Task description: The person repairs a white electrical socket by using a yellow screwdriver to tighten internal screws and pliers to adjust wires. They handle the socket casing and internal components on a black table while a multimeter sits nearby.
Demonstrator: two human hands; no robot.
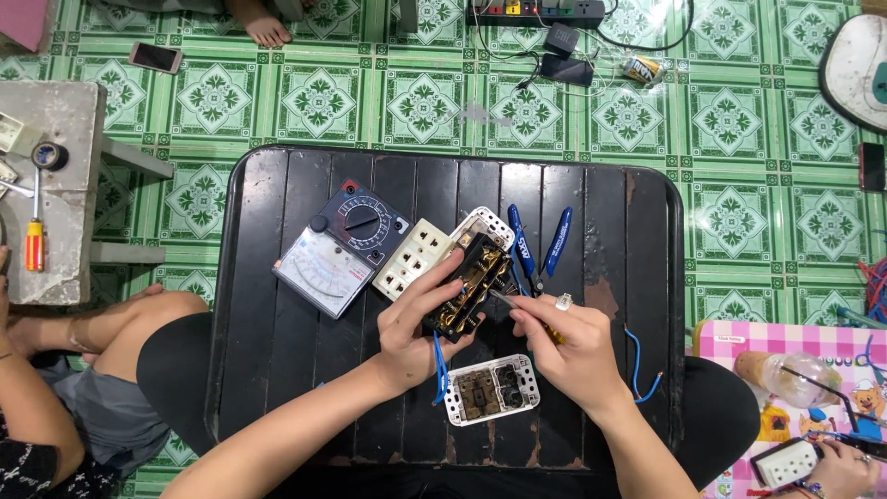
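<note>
My left hand (414, 328) grips an opened wall socket assembly (473, 277) with a black body and brass contacts, tilted over the black slatted table (277, 351). My right hand (565, 340), with a ring on one finger, holds a small screwdriver (504, 298) whose tip touches the socket's side. A blue wire (440, 368) hangs from the socket under my left wrist. A second white socket module (490, 389) lies on the table between my forearms.
An analog multimeter (340, 248), a cream socket face plate (413, 258) and blue-handled pliers (540, 244) lie behind my hands. A person's leg is at the left, and another person's hand (845, 462) holds a socket at the lower right. A power strip (540, 11) lies on the green tiled floor.
</note>
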